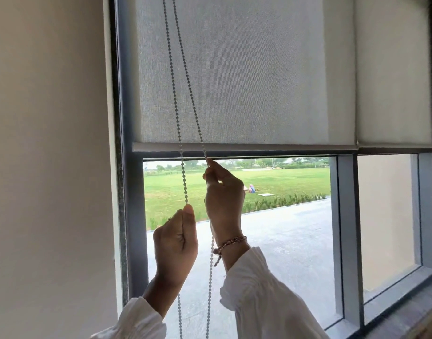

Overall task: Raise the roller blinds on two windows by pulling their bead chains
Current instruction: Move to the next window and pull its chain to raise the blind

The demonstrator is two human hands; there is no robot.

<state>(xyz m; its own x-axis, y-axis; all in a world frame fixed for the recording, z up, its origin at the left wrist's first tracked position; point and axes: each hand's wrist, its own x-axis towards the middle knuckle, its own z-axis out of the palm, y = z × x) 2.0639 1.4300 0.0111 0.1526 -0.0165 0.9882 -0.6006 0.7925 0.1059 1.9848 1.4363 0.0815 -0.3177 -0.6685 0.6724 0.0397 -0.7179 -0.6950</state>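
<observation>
From the head camera, a grey blind (234, 81) covers the upper part of a window, its bottom bar (244, 147) level across the glass just above the lower pane. A second, paler blind (393, 81) hangs to its right, with its bar at about the same height.

The bead chain (176, 113) comes down in two strands in front of the grey blind, near the window's left frame (129, 192).

The left hand (175, 243) is raised palm inward. Its fingers (189, 216) are curled and pinch the left strand between thumb and forefinger. The right hand (223, 199) is higher, just under the bottom bar, and its fingers (211, 167) pinch the right strand at their tips. Both strands hang on below the hands to the picture's lower edge.

The right wrist wears a braided bracelet (230, 242), and both arms are in white sleeves (263, 297). Through the lower pane are a lawn (283, 182) and paving (271, 241). A plain wall (48, 167) is to the left.
</observation>
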